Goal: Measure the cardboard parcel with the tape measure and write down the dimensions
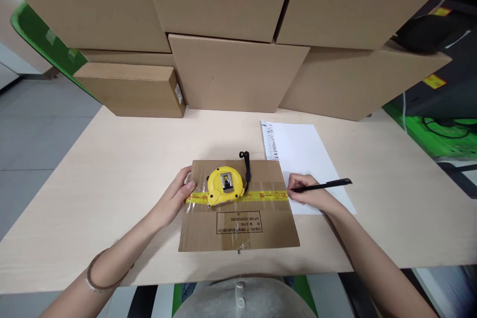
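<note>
A cardboard box [203, 233] with a yellow printed tape strip across it lies on the table in front of me. On top of it rests a yellow tape measure [218, 191] with a black wrist strap [247, 164]. My left hand [173, 196] grips the box's left edge, thumb at the upper corner and fingers along the side. Closed around a black pen [328, 185], my right hand [307, 191] is at the box's right edge, over a white sheet of paper [301, 144]. The pen's tip is hidden by the fingers.
Large cardboard boxes [238, 69] are stacked along the table's back. A smaller flat box [137, 89] stands at the back left. The pale table [130, 159] ends close to my body. Dark equipment and cables are off to the right.
</note>
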A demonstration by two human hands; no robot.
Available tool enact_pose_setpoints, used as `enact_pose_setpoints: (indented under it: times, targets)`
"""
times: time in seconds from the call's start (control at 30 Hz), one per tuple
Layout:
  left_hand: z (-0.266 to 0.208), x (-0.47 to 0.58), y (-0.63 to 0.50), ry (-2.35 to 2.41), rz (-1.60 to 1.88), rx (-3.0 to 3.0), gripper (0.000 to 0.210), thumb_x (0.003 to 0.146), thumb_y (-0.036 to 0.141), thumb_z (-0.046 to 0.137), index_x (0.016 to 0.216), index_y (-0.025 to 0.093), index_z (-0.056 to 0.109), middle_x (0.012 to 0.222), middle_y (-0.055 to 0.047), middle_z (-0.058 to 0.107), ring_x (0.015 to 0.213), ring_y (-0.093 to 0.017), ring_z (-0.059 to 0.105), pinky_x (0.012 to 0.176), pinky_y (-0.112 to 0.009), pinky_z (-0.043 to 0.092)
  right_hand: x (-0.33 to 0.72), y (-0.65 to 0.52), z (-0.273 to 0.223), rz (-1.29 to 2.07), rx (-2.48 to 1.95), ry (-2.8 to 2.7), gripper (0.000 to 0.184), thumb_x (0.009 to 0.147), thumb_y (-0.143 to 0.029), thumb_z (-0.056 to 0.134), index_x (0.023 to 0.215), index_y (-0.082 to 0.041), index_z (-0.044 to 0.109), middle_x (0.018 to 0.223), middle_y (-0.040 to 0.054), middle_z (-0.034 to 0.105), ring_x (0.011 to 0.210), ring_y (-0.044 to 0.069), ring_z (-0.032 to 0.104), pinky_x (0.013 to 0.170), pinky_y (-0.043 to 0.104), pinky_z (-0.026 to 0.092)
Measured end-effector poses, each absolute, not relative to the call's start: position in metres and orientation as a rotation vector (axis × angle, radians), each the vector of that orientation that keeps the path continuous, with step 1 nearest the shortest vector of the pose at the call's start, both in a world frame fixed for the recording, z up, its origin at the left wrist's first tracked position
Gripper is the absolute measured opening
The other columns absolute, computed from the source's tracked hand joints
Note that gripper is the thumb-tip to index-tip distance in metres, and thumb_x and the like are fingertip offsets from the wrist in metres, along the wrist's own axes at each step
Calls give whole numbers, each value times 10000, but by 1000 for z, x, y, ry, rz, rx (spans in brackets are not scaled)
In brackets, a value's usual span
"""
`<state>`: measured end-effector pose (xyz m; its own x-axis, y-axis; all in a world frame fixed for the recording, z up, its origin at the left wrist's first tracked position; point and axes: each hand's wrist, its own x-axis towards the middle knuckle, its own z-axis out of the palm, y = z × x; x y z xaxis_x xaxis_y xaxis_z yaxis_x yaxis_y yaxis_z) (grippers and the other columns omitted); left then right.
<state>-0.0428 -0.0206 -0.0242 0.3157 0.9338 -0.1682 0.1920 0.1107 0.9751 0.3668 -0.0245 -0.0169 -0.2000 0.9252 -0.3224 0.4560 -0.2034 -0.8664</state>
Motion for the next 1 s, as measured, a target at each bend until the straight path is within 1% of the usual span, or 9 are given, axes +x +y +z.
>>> enact_pose_setpoints:
  times: [0.1, 0.2, 0.3, 0.47, 0.77, 1.0]
  targets:
    - [-25, -43, -21, 1121, 775, 1363, 655, 1005, 666, 464, 1494, 230, 459, 1543, -118, 567, 1441, -370, 502, 1116, -460, 457, 368, -25, -17, 1358, -1615, -1607, 302, 697, -309, 733, 594, -242, 457, 536, -58, 470, 505, 106, 409, 483, 262, 312]
    - [-24, -43, -21, 1102, 777, 1358, 626, 1016, 640, 464, 1491, 231, 463, 1549, -116, 564, 1479, -370, 460, 1135, -461, 440, 368, -25, -15, 1390, -1623, -1598, 274, 738, -340, 716, 628, -240, 486, 514, -52, 503, 480, 114, 445, 480, 266, 349]
    - [-23, -43, -20, 1103, 780, 1351, 643, 1009, 646, 473, 1494, 223, 462, 1543, -120, 571, 1460, -377, 479, 1135, -467, 441, 367, -25, -14, 1416, -1627, -1599, 250, 741, -357, 715, 644, -228, 525, 513, -38, 540, 485, 121, 482, 481, 263, 379]
    - [-21, -42, -20, 1103, 786, 1332, 647, 991, 650, 502, 1462, 207, 489, 1536, -125, 578, 1437, -395, 499, 1118, -465, 462, 367, -24, -18, 1414, -1640, -1597, 265, 685, -364, 729, 606, -228, 516, 491, -47, 513, 454, 105, 447, 444, 237, 330]
    - [-22, -42, -20, 1068, 778, 1332, 604, 1004, 640, 481, 1451, 233, 482, 1560, -110, 549, 1383, -380, 545, 1086, -448, 485, 370, -22, -26, 1423, -1655, -1575, 243, 676, -336, 734, 616, -233, 522, 476, -52, 515, 431, 104, 451, 421, 230, 349]
    - [-23, -42, -20, 1069, 794, 1331, 640, 996, 662, 484, 1461, 222, 489, 1485, -109, 622, 1417, -378, 522, 1064, -429, 492, 372, -21, -28, 1420, -1655, -1584, 246, 671, -337, 722, 615, -237, 504, 482, -56, 513, 428, 100, 447, 411, 228, 354]
